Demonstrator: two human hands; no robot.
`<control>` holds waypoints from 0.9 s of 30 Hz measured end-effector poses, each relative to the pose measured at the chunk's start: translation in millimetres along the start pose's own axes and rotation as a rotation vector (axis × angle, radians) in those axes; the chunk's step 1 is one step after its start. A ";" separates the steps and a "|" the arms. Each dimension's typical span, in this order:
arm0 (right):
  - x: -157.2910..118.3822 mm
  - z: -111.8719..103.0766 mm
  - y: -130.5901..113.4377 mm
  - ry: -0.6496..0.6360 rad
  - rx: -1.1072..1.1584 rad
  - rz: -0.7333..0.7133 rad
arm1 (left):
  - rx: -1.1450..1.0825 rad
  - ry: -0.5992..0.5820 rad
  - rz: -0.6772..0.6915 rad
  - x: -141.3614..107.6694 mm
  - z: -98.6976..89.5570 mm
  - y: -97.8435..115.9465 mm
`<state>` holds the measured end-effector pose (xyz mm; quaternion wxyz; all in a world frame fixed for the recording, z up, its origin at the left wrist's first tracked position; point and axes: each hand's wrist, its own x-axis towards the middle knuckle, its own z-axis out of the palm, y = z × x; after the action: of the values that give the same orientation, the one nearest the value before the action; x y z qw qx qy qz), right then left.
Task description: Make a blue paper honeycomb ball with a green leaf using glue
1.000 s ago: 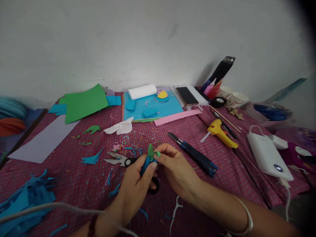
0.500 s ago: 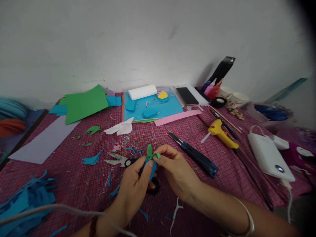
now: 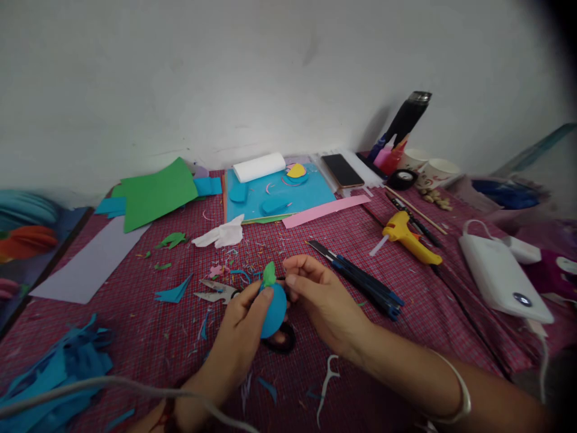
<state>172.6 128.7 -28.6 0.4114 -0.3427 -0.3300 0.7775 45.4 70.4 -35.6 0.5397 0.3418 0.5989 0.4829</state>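
My left hand [image 3: 246, 322] pinches a round blue paper piece [image 3: 273, 311] between thumb and fingers. A green paper leaf [image 3: 269, 274] stands up from its top edge. Just right of the blue piece is my right hand [image 3: 318, 294], thumb and fingertips drawn together; whatever is between them is hidden. Under the hands lies a pair of scissors [image 3: 215, 291], blades pointing left, one black handle loop showing below the blue piece. A blue box cutter [image 3: 360, 279] lies to the right of my right hand, its blade out.
A yellow glue gun [image 3: 408, 237] and a white power bank [image 3: 505, 276] lie at right. Blue paper strips [image 3: 58, 367], a green sheet [image 3: 157, 195] and a lilac sheet [image 3: 90, 261] are at left. Behind are a phone [image 3: 342, 171] and a pink strip [image 3: 327, 211].
My right fingers have moved off the curled green leaf, which now stands straighter. The blue piece has turned, showing its round face toward me.
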 end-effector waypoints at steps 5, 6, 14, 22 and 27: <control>3.4 -6.0 -1.8 0.014 -0.014 -0.011 | -0.233 0.053 -0.098 0.3 1.2 3.4; 4.1 -6.6 -1.9 0.017 -0.021 -0.016 | -0.252 0.054 -0.099 -0.4 1.5 6.0; 3.6 -8.0 -3.4 -0.110 -0.150 -0.071 | -0.229 -0.012 -0.104 1.8 -2.7 8.1; -2.0 -4.6 -1.0 -0.205 -0.163 -0.169 | -0.147 0.041 -0.034 3.5 -6.9 11.9; -4.0 -2.1 4.6 -0.285 -0.153 -0.161 | 0.009 0.140 0.032 6.1 -21.3 10.6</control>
<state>174.1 123.6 -32.4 0.3942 -0.2317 -0.4694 0.7554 22.4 74.8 -28.6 0.4871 0.3190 0.6320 0.5114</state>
